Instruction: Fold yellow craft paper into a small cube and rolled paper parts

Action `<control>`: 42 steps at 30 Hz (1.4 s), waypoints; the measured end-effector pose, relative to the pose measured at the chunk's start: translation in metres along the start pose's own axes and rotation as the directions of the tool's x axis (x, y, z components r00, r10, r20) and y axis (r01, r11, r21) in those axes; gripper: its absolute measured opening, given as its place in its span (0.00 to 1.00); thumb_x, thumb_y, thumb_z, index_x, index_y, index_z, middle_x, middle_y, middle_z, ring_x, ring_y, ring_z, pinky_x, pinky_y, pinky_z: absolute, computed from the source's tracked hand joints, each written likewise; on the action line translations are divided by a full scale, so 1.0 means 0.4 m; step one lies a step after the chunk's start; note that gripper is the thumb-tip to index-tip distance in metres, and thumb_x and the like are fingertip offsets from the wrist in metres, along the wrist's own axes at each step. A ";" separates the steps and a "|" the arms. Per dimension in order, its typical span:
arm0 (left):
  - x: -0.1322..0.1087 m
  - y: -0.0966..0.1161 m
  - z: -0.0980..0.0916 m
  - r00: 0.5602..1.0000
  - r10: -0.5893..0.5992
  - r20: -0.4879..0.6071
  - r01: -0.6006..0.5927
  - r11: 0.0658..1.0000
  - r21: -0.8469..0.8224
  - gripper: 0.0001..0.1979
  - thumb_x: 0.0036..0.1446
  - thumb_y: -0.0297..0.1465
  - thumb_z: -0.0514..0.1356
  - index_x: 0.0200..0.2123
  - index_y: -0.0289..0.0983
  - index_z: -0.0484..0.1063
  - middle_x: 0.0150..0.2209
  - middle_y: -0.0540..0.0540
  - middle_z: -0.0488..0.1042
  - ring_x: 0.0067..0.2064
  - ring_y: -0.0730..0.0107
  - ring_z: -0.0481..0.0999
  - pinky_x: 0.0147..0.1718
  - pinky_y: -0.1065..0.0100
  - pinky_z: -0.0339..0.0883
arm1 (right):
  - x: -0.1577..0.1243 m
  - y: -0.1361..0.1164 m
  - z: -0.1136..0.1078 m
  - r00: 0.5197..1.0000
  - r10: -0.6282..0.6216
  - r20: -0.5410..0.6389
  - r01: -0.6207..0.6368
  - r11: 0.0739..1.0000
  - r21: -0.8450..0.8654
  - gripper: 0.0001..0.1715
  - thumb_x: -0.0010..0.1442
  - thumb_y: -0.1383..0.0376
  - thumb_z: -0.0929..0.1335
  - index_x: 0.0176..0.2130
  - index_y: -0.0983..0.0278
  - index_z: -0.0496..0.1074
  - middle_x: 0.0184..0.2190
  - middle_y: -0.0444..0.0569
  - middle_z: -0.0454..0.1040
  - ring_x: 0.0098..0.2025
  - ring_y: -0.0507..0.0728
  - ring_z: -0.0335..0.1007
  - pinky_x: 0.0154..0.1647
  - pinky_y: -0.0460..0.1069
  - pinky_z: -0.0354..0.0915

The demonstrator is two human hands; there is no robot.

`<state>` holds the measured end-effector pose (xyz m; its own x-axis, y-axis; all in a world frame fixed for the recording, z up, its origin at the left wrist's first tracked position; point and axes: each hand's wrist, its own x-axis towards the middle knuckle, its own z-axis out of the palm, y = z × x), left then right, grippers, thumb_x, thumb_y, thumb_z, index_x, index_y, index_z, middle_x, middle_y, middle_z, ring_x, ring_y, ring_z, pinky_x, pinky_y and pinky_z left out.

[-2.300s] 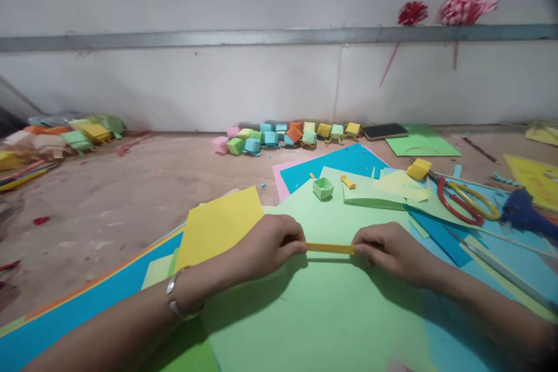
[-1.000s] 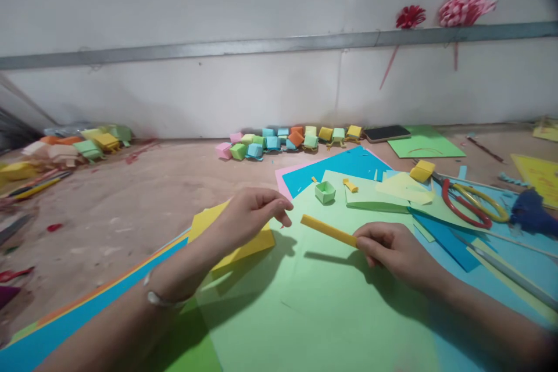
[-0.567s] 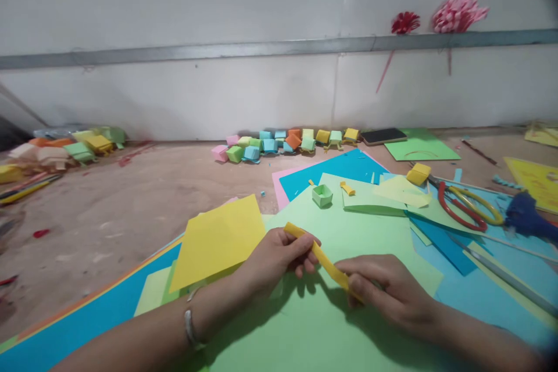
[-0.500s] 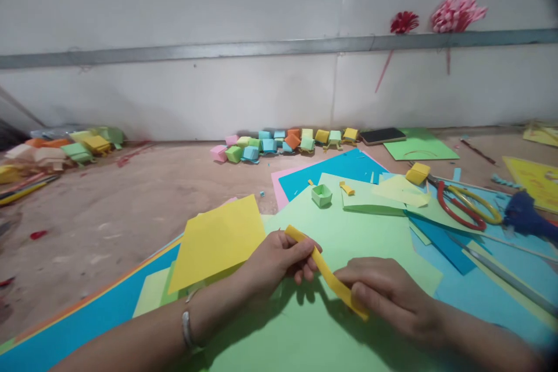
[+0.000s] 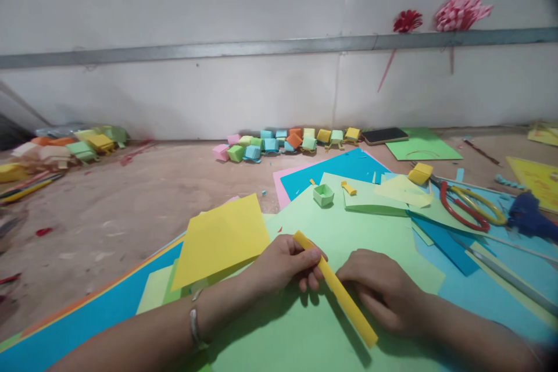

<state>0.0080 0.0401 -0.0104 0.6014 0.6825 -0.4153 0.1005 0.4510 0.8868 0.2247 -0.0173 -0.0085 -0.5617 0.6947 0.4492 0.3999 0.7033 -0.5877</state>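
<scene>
A folded yellow paper strip (image 5: 349, 300) slants from the upper left down to the right, above a large light green sheet (image 5: 279, 331). My left hand (image 5: 296, 261) pinches the strip near its upper end, thumb on top and fingers beneath. My right hand (image 5: 387, 293) is closed, its fingers curled, against the strip's right edge near the middle; its fingertips are partly hidden, so I cannot make out whether it grips anything. The strip's lower end sticks out free. Beyond the hands stands a small open green paper box (image 5: 323, 195), with an orange-yellow paper scrap (image 5: 349, 188) beside it.
A yellow sheet (image 5: 222, 238) lies left of my left hand. Red-and-yellow-handled scissors (image 5: 464, 206), a yellow paper cube (image 5: 420, 173) and a metal blade (image 5: 510, 276) are on the right. Several folded paper pieces (image 5: 271, 145) and a phone (image 5: 385, 136) line the wall.
The strip's lower part was curved and lay under my right thumb; now it is straight. My right thumb has come off its face, and the hand sits beside the edge.
</scene>
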 end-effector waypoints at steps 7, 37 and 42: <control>-0.009 0.045 0.011 0.984 0.006 -0.181 -0.032 0.989 -0.142 0.21 0.44 0.44 0.71 0.28 0.30 0.74 0.20 0.49 0.73 0.20 0.80 0.67 0.18 0.77 0.55 | 0.000 -0.014 -0.008 0.967 -0.211 -0.142 0.202 0.977 -0.076 0.11 0.63 0.74 0.61 0.42 0.62 0.67 0.30 0.49 0.74 0.30 0.54 0.65 0.32 0.49 0.63; -0.041 0.016 0.082 0.997 -0.040 0.066 0.043 0.998 -0.051 0.08 0.46 0.31 0.62 0.31 0.34 0.69 0.22 0.52 0.70 0.22 0.78 0.67 0.21 0.76 0.61 | 0.006 -0.028 -0.001 0.989 -0.113 -0.097 0.093 0.976 -0.195 0.09 0.63 0.72 0.65 0.42 0.61 0.72 0.30 0.47 0.76 0.30 0.54 0.70 0.30 0.49 0.65; -0.039 0.010 0.087 0.996 0.085 -0.035 -0.087 0.994 -0.066 0.08 0.42 0.27 0.62 0.30 0.32 0.73 0.26 0.49 0.73 0.24 0.78 0.66 0.24 0.74 0.62 | -0.004 -0.026 0.021 0.991 0.033 -0.129 -0.040 0.998 -0.052 0.09 0.63 0.72 0.65 0.38 0.61 0.73 0.34 0.50 0.73 0.33 0.54 0.71 0.32 0.48 0.69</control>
<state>0.0267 0.0114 0.0064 0.5800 0.7380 -0.3448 -0.0048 0.4264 0.9045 0.2153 -0.0270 -0.0088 -0.4502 0.7312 0.5124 0.4589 0.6818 -0.5697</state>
